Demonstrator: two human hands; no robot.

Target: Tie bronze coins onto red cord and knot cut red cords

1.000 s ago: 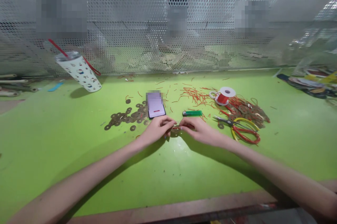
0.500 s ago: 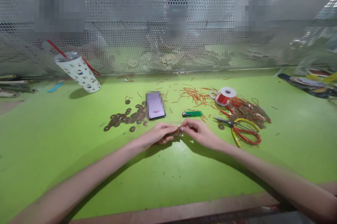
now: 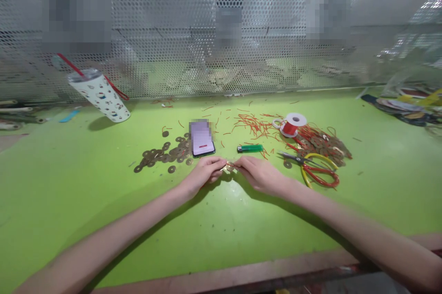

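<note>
Head view: a holed coin [image 3: 230, 168] sits between the two hands over the bench [image 3: 186, 243], on the near side of the phone [image 3: 203, 146] and lighter [image 3: 252, 148]. The fingers of the left hand [image 3: 207, 170] are pinched together at the coin's edge; those of the right hand [image 3: 258, 173] are closed on red cord [image 3: 236, 166]. Whether a knot is formed cannot be determined. Recommended: hold the coin steady on the left, draw the cord evenly with the right, and keep its end clear of the fingertips.
</note>
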